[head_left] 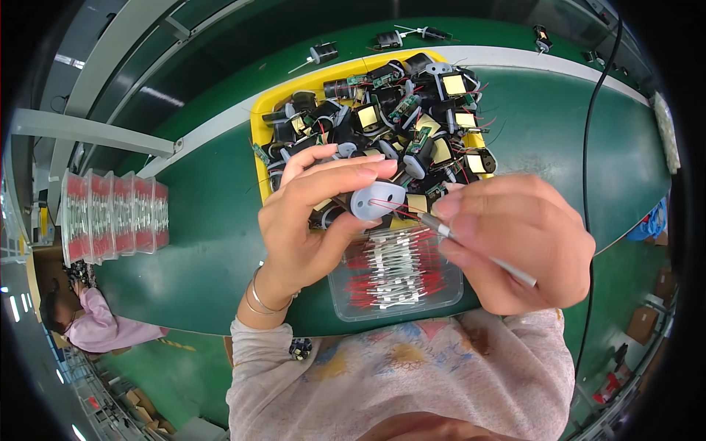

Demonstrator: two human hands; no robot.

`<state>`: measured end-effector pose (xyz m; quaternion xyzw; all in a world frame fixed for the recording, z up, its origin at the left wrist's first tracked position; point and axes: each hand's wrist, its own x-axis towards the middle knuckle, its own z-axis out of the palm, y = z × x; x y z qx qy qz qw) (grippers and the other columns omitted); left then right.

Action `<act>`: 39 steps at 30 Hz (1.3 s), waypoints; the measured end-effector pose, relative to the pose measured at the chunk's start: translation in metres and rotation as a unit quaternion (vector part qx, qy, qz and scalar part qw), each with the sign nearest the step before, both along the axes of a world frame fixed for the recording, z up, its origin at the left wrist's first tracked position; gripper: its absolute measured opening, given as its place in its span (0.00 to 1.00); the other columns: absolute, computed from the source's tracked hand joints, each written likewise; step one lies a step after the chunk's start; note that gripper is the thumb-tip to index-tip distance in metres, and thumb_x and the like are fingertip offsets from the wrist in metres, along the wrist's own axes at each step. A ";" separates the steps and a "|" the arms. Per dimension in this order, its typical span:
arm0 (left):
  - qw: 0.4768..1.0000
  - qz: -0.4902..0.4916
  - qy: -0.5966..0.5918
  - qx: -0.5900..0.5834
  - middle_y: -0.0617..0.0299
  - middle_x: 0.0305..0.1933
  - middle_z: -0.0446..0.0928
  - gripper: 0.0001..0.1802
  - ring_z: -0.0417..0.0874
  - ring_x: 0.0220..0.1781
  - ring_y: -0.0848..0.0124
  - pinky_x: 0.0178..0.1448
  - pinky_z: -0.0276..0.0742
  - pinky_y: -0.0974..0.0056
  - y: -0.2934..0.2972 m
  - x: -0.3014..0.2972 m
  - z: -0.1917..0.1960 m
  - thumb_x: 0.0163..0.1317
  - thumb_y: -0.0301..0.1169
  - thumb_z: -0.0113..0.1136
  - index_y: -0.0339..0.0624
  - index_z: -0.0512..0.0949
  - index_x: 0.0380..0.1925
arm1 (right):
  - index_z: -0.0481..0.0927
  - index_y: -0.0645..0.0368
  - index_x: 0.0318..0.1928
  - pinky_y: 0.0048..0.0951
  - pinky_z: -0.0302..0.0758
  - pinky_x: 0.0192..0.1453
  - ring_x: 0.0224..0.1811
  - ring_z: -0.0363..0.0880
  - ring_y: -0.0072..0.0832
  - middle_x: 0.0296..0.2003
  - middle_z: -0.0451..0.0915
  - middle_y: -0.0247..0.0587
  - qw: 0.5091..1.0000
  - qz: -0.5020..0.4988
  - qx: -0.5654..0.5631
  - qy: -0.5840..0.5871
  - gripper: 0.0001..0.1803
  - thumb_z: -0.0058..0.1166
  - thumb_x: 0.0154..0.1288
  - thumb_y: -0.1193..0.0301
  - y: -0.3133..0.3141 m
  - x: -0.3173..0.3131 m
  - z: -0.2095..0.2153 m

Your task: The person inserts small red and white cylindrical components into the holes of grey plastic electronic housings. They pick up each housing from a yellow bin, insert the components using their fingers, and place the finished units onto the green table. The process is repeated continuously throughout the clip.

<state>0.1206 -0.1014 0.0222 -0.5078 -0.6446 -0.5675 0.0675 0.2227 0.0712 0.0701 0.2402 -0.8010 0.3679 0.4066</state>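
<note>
My left hand [305,213] grips a small assembly by its sides, its pale grey oval end cap [376,201] with small holes turned to the right. Most of the body behind the cap is hidden by my fingers. Thin red wires [397,212] run from the cap toward my right hand [518,242]. Between the thumb and fingers of that hand is a slim grey-white pen-shaped tool [507,270], its tip near the wires. Below both hands, a clear plastic tray [340,305] holds red wire leads with white middles [397,275].
A yellow bin [259,140] heaped with black cylindrical parts [340,90] stands just beyond my hands. Stacked clear trays [114,217] of red leads are at left. A black cable [588,147] hangs down the right side. Another person [110,320] sits at far left.
</note>
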 end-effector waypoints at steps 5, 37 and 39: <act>1.000 0.011 0.017 -0.005 0.57 0.39 0.80 0.19 0.80 0.46 0.64 0.55 0.63 0.58 0.001 0.002 0.005 0.45 0.21 0.63 0.42 0.71 0.40 | 0.75 0.68 0.29 0.29 0.80 0.30 0.26 0.79 0.35 0.26 0.77 0.46 0.999 -0.004 -0.012 0.033 0.15 0.64 0.35 0.83 -0.005 -0.002 -0.003; 0.961 -0.015 -0.245 0.126 0.44 0.37 0.78 0.18 0.79 0.45 0.55 0.50 0.75 0.62 -0.004 0.020 -0.001 0.40 0.15 0.67 0.28 0.73 0.34 | 0.79 0.66 0.27 0.28 0.76 0.28 0.24 0.78 0.33 0.25 0.78 0.44 0.997 -0.065 0.026 0.015 0.13 0.57 0.32 0.84 -0.018 -0.013 -0.019; 0.969 0.003 -0.205 0.139 0.43 0.36 0.78 0.18 0.80 0.44 0.55 0.48 0.76 0.62 -0.003 0.024 -0.002 0.39 0.15 0.68 0.28 0.74 0.33 | 0.78 0.67 0.27 0.26 0.75 0.26 0.24 0.76 0.32 0.24 0.77 0.43 0.994 -0.080 0.056 0.047 0.14 0.55 0.30 0.81 -0.019 -0.014 -0.020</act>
